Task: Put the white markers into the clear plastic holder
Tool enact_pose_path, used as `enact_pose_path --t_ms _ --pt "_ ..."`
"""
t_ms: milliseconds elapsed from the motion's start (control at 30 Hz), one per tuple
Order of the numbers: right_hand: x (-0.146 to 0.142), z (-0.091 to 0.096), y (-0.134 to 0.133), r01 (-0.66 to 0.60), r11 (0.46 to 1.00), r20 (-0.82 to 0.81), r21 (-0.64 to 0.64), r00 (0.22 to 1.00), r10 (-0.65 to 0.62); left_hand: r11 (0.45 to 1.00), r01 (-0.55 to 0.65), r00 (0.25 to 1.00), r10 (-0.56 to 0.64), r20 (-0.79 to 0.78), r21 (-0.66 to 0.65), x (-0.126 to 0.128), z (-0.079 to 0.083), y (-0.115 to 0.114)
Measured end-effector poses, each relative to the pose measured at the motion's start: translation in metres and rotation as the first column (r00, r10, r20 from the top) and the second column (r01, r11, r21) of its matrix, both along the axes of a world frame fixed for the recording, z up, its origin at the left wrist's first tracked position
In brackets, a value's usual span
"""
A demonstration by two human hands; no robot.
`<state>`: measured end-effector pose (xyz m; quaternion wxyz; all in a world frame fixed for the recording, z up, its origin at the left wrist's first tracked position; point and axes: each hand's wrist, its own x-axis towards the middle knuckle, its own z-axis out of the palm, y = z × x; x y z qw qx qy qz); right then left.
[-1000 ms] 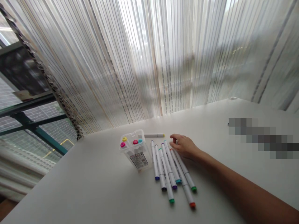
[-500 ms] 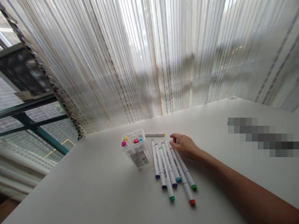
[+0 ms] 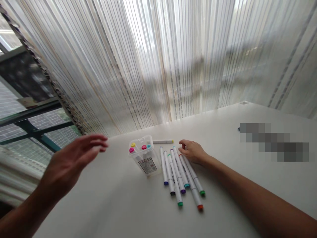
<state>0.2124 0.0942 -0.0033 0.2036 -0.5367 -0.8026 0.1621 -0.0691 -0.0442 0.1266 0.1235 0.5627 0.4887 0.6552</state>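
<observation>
Six markers [image 3: 178, 175] are lying side by side on the white table [image 3: 111, 205], caps pointing toward the camera: blue, black, green, purple, teal, then orange and another green at the right edge of the fan, so perhaps seven; hard to count where they overlap. Right hand [image 3: 192, 151] is resting on the far ends of the rightmost markers, fingers loosely curled and touching them, not clamped around any. Left hand [image 3: 70, 163] is hovering in the air, blurred, fingers spread wide, holding nothing, well left of the clear plastic box [image 3: 145, 159]. Box is standing just beside the markers, holding several capped ones. One yellow-tipped marker [image 3: 163, 141] is lying apart behind them. Striped curtain [image 3: 158, 59] is hanging beyond.
</observation>
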Motion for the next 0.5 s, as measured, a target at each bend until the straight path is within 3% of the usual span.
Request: enact_pose_path --t_ms 33,67,133,200,300,367,500 --pt "0.000 0.000 0.000 -0.003 1.000 -0.006 -0.001 1.000 0.003 0.998 0.058 0.998 -0.058 -0.018 0.003 0.002 -0.002 0.012" --pt "0.001 0.000 0.000 -0.008 1.000 -0.012 -0.002 1.000 0.008 0.993 0.073 0.997 -0.074 0.015 0.096 0.005 -0.008 0.025" --pt "0.002 -0.001 0.000 -0.018 1.000 -0.023 0.000 1.000 0.018 0.980 0.038 0.984 -0.071 0.166 0.195 0.012 -0.032 0.053" --pt "0.003 -0.002 0.001 -0.021 1.000 -0.032 0.002 0.999 0.021 0.981 -0.009 0.960 -0.046 0.275 0.195 0.018 -0.063 0.072" --pt "0.003 -0.002 0.001 -0.026 1.000 -0.025 0.005 0.999 0.027 0.990 -0.051 0.981 0.025 0.193 0.128 0.020 -0.103 0.081" --pt "0.002 -0.002 0.002 -0.024 1.000 -0.008 0.001 1.000 0.024 0.994 -0.051 0.987 0.035 0.157 0.101 0.016 -0.115 0.079" --pt "0.001 -0.001 0.003 -0.013 1.000 0.017 -0.012 1.000 0.013 0.999 -0.013 0.973 0.004 0.230 0.038 0.011 -0.118 0.074"
